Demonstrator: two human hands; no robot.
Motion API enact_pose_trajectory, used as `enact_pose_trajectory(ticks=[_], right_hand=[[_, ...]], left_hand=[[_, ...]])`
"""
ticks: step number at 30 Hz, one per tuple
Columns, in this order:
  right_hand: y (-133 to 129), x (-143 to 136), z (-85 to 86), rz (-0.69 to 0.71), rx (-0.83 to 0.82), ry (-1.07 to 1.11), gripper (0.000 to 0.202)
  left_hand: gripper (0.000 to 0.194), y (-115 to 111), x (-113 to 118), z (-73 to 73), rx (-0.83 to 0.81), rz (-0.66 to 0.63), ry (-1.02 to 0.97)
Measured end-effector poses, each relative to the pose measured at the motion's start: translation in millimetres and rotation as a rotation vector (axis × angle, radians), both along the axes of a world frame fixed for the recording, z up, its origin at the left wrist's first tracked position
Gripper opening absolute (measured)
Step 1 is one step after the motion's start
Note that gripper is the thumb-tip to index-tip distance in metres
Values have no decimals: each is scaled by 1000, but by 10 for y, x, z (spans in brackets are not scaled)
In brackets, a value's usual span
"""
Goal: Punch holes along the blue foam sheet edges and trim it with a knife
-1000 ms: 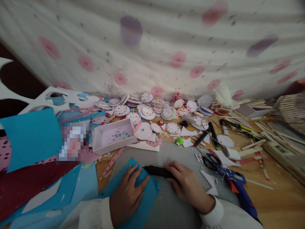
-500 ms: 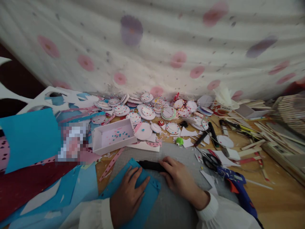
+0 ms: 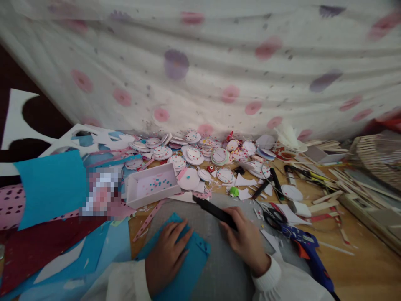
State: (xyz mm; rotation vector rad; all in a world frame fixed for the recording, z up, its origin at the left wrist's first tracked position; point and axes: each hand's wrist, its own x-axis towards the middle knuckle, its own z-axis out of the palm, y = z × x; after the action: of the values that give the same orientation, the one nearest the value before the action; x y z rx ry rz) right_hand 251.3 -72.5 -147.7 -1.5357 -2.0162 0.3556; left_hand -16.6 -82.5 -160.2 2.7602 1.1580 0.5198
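My left hand (image 3: 169, 253) lies flat with its fingers spread on a blue sheet (image 3: 196, 261), which has small dark marks near its right corner. In my right hand (image 3: 246, 240) is a black tool (image 3: 216, 212), long and slim, its tip pointing up and left above the grey mat (image 3: 227, 267). The tool is clear of the blue sheet, a little above its top edge. Whether its tip carries a blade is too small to tell.
Behind the hands stands a white box (image 3: 153, 186) with small dots inside. Stacks of decorated paper discs (image 3: 192, 155) line the back. To the right lie black scissors (image 3: 275, 218), a blue glue gun (image 3: 308, 246) and wooden sticks (image 3: 360, 190).
My right hand has moved right and slightly down, lifting the black tool away from the blue sheet and tilting it. My left hand stays on the sheet. The camera view has tilted up slightly.
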Motion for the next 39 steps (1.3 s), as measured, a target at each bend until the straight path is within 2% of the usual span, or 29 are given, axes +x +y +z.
enact_pose_trajectory(ticks=[4, 8, 13, 15, 18, 20, 25, 29, 32, 33, 36, 39], right_hand=[[-133, 149, -93, -160, 67, 71, 18], [-129, 159, -193, -146, 97, 64, 16], [-79, 139, -193, -142, 107, 16, 14], [-76, 143, -191, -145, 99, 6, 15], [-80, 151, -203, -142, 86, -4, 15], [-83, 152, -207, -138, 85, -7, 16], [-114, 142, -135, -142, 108, -1, 21], [-146, 129, -60, -36, 181, 59, 32], [-155, 125, -72, 26, 262, 147, 11], [-156, 125, -85, 42, 278, 166, 4], [-164, 120, -119, 107, 283, 177, 11], [-166, 105, -133, 175, 239, 144, 12]], left_hand=[[30, 247, 46, 110, 2, -45, 6], [19, 449, 139, 267, -73, -85, 51], [18, 603, 199, 656, -139, -114, 10], [18, 677, 227, 830, -281, -56, -98], [20, 849, 276, 988, -404, -83, -104], [21, 999, 302, 1004, -478, -108, -69], [24, 1301, 374, 933, -629, -181, 20], [27, 1310, 473, 958, -713, -269, 32], [30, 1252, 518, 1028, -759, -309, 12], [31, 1242, 515, 1058, -763, -303, -5], [35, 1302, 455, 1156, -732, -213, -88], [40, 1557, 359, 1244, -617, -41, -196]])
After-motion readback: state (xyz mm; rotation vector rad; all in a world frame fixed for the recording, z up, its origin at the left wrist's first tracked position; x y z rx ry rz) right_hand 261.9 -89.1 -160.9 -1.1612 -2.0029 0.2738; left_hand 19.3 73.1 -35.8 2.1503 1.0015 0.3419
